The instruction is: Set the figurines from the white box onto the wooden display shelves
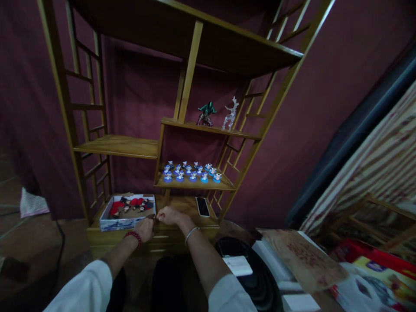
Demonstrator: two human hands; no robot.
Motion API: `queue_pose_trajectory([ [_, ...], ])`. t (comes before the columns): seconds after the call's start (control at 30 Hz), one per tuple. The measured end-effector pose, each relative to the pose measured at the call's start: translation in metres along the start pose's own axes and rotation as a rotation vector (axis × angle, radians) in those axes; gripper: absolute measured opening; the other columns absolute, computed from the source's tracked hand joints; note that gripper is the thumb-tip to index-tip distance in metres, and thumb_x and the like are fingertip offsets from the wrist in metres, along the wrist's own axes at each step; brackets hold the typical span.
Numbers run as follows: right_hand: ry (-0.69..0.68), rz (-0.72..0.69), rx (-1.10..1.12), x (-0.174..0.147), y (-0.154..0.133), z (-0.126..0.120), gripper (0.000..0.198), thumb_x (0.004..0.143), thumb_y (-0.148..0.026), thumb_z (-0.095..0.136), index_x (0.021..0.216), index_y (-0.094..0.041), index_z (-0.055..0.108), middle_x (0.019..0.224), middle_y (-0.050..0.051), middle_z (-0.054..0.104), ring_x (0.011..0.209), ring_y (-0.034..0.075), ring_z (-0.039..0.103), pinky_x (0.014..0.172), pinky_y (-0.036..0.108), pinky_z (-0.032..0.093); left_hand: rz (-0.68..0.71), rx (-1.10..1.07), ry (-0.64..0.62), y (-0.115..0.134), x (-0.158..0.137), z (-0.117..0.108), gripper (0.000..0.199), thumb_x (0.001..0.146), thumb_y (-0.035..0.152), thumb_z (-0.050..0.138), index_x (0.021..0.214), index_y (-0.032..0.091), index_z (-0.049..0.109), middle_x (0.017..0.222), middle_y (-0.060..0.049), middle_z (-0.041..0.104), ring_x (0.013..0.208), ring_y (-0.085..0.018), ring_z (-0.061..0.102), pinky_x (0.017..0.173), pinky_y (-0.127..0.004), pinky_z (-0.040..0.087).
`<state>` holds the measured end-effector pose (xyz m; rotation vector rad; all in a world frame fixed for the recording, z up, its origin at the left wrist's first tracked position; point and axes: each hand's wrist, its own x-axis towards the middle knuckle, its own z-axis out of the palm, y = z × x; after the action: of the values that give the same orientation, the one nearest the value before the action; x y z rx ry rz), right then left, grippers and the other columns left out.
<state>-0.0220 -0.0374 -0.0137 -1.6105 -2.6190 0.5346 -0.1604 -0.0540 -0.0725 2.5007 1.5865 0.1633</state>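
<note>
My left hand (145,228), a red bead bracelet at its wrist, is closed at the right front corner of an open box (118,223). My right hand (169,215), with a silver bangle on its wrist, pinches close beside it. A small dark thing shows between the fingers of both hands, too small to name. Inside the box lie several small figurines (126,208) with red and dark parts. On the shelf above stand rows of small blue-and-white figurines (180,176) on round bases.
A phone (203,206) lies on the cabinet top, right of my hands. Higher up stand a green figure (206,113) and a clear deer figure (230,113). At the lower right are a black round stool (260,286), a white card (238,265) and a brown sheet (303,255).
</note>
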Motion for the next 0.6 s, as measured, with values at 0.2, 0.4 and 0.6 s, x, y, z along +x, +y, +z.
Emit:
queue_pose_trajectory([
  [0.2,-0.013,-0.007,0.046,0.033,-0.015,0.039,0.03,0.078,-0.016,0.042,0.099,-0.021,0.063,0.096,0.0,0.066,0.085,0.012,0.059,0.074,0.019,0.043,-0.106,-0.015,0.024,-0.031,-0.006,0.018,0.054,0.061,0.005,0.046,0.114,0.007,0.051,0.124,-0.018,0.047,0.114,-0.023,0.045,0.092,-0.029,0.037],
  [0.4,0.095,-0.027,0.123,0.064,-0.017,0.057,0.037,0.076,-0.014,0.042,0.109,-0.024,0.056,0.111,0.002,0.059,0.099,0.015,0.055,0.083,0.024,0.042,-0.213,0.058,0.212,-0.055,0.005,0.03,0.061,0.063,0.003,0.039,0.123,0.005,0.042,0.133,-0.014,0.038,0.128,-0.019,0.024,0.103,-0.031,0.025],
  [0.6,0.137,-0.033,0.137,0.088,-0.017,0.066,0.045,0.072,-0.011,0.043,0.113,-0.027,0.052,0.117,0.001,0.055,0.106,0.015,0.051,0.086,0.024,0.041,-0.303,0.176,0.212,-0.079,0.019,0.052,0.05,0.07,0.01,0.038,0.119,0.003,0.048,0.128,-0.017,0.043,0.125,-0.027,0.029,0.102,-0.039,0.022],
])
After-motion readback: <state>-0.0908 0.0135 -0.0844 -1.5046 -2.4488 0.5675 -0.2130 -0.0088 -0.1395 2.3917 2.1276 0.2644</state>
